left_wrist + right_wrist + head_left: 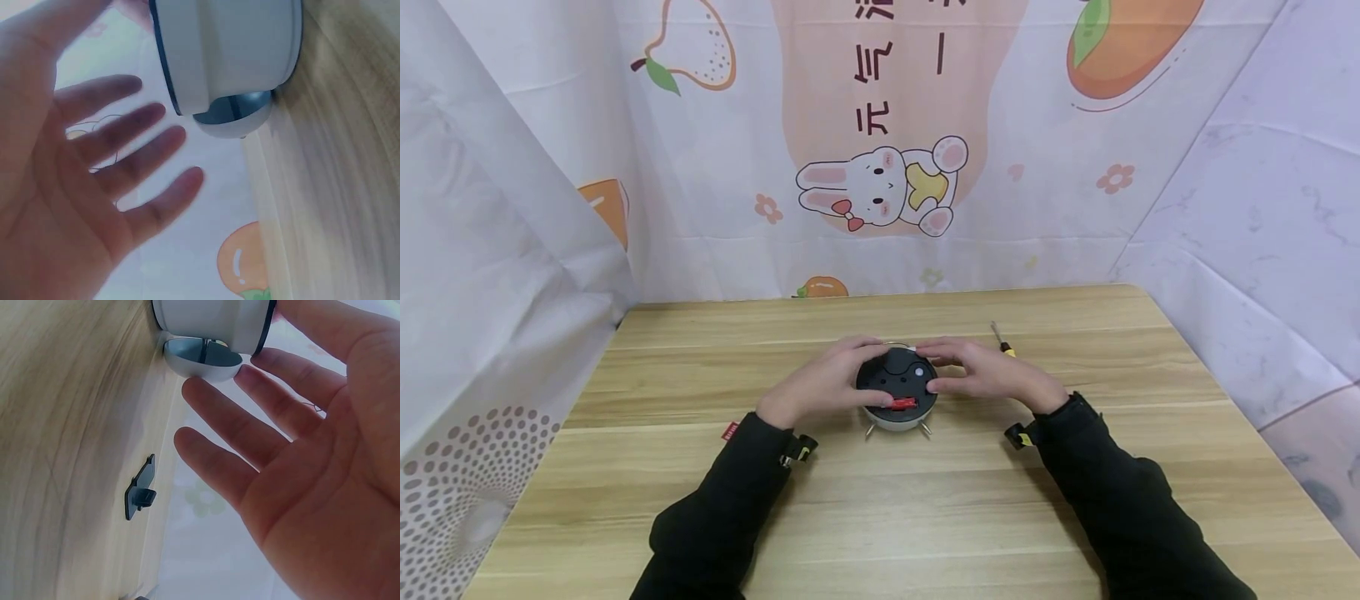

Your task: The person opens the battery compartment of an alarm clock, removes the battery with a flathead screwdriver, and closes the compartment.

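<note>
A twin-bell alarm clock (897,371) lies face down on the table, its black back up and its two metal feet toward me. A red battery (903,403) sits in the compartment in its back. My left hand (829,382) is at the clock's left side, its thumb reaching over the back to the battery's left end; in the left wrist view its fingers are spread and loosely straight, apart from the bell (240,119). My right hand (985,372) is at the right side, thumb at the back's edge, fingers extended near the other bell (203,361).
A dark battery cover (140,487) lies on the wooden table (880,517) beside the clock, in the right wrist view. Behind my right hand is a screwdriver (1002,339) with a black and yellow handle. A printed curtain (715,208) hangs along the table's back edge.
</note>
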The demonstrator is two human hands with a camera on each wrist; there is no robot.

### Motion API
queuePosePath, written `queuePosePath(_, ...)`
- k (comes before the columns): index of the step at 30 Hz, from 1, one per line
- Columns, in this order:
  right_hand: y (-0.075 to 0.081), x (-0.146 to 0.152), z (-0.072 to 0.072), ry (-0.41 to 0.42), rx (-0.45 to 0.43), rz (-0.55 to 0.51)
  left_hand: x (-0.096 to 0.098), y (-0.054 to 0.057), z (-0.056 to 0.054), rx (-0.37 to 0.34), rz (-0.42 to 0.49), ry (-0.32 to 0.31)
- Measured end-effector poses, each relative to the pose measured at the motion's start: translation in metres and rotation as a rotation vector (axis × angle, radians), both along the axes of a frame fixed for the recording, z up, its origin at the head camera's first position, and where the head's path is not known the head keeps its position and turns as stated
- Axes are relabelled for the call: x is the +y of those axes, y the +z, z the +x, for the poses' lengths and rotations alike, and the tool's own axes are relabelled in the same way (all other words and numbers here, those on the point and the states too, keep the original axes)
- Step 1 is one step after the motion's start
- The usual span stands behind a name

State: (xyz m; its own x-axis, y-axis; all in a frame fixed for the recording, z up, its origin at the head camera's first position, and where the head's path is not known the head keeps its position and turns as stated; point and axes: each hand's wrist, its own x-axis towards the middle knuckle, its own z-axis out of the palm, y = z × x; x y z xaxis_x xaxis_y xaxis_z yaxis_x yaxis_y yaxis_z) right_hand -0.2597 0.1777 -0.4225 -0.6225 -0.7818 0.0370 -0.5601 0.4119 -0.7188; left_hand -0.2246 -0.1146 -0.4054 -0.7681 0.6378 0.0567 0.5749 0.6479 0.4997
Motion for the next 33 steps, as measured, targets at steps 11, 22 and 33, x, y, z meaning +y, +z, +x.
queuePosePath(11, 0.001, 0.003, 0.000, -0.007, 0.044, 0.061, 0.016, 0.008, 0.007, 0.174, 0.045, -0.203)
queuePosePath(22, 0.001, 0.002, 0.001, 0.011, 0.025, 0.030, 0.023, 0.003, 0.010, 0.172, 0.005, -0.242)
queuePosePath(33, 0.001, 0.001, 0.000, 0.009, 0.010, 0.032, 0.025, 0.000, 0.011, 0.198, -0.016, -0.254)
